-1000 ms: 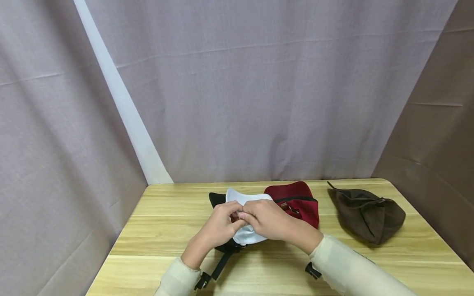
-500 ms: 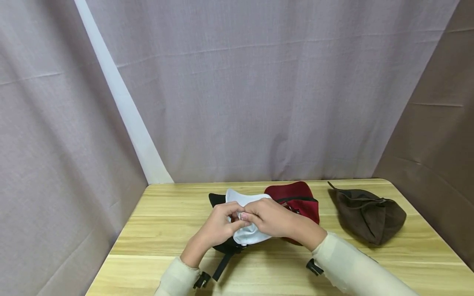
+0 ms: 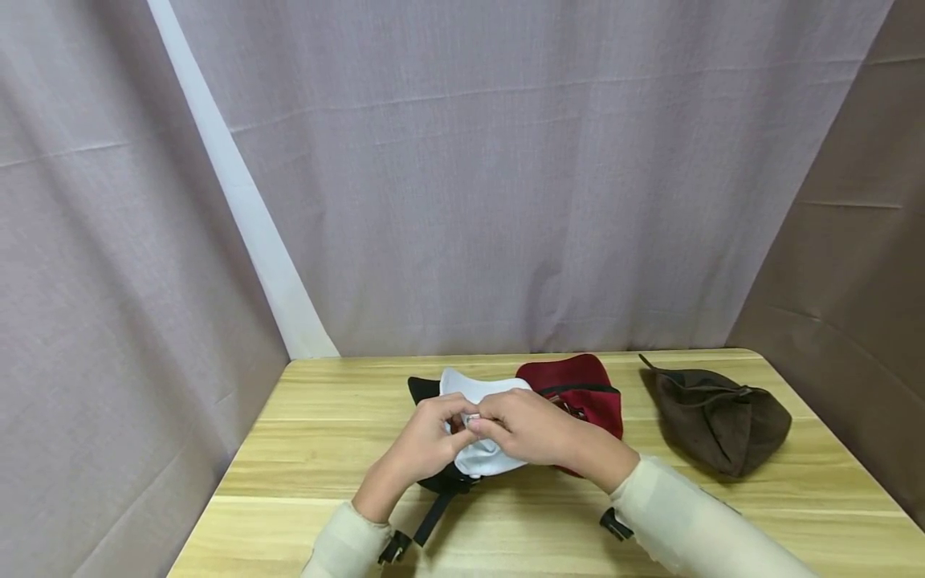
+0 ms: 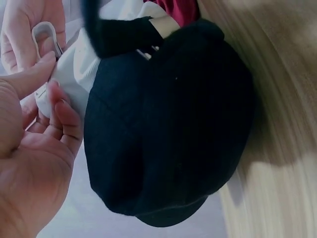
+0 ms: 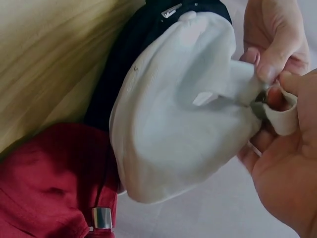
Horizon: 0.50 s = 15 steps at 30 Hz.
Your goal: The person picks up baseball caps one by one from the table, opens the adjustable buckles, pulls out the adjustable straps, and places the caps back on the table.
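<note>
A white cap (image 3: 486,461) lies mid-table with both hands at its back strap. In the right wrist view the strap's loose end (image 5: 285,119) makes a small loop past a metal buckle (image 5: 258,108). My left hand (image 3: 426,440) pinches the strap between thumb and fingers beside the buckle. From the other side, my right hand (image 3: 526,425) holds the looped end, its thumb close to the left fingertips. The cap's crown (image 5: 168,114) faces the right wrist camera; in the head view the hands cover much of it.
A black cap (image 4: 168,124) lies against the white one on the left, its strap (image 3: 433,518) hanging toward the front. On the right are a dark red cap (image 3: 596,409) and, farther over, a dark brown cap (image 3: 723,421). Curtains (image 3: 506,201) stand behind the wooden table (image 3: 325,433).
My right hand and wrist have shifted slightly to the right, and its thumb has moved a little at the strap. The left hand and the caps stay nearly in place.
</note>
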Available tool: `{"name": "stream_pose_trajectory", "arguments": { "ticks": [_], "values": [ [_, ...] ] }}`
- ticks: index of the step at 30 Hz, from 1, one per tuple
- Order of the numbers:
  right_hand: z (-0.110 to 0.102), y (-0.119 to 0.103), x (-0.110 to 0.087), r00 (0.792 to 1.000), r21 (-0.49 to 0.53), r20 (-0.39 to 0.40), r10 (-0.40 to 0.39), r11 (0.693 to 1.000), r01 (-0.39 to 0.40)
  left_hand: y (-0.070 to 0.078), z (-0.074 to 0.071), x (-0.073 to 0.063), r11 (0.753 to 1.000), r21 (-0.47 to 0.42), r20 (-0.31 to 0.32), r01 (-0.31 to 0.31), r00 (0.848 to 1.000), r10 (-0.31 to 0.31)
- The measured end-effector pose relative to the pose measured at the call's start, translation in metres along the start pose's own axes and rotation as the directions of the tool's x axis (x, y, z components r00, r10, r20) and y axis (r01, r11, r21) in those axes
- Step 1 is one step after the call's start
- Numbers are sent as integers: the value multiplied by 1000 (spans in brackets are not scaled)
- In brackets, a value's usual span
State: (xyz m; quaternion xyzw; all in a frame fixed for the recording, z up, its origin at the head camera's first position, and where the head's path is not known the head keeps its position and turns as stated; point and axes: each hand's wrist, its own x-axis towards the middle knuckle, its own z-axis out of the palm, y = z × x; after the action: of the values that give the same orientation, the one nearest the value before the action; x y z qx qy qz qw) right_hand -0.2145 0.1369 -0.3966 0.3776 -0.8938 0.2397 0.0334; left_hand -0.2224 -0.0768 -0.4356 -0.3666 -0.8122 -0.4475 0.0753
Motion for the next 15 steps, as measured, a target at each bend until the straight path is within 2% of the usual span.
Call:
{"name": "stream_pose_trajectory", "arguments": {
  "ticks": [7,11,15],
  "values": [
    [4,-10,2,996,-122,-59,63,990,-70,6,6,0,998,67,-33,0,999,2],
    [4,-11,2,997,-169,-69,38,984,-49,8,6,1,998,68,-34,15,999,-12],
    [4,-9,1,998,-169,-64,15,985,-26,7,6,1,998,63,-22,19,1000,-18]
  ]
}}
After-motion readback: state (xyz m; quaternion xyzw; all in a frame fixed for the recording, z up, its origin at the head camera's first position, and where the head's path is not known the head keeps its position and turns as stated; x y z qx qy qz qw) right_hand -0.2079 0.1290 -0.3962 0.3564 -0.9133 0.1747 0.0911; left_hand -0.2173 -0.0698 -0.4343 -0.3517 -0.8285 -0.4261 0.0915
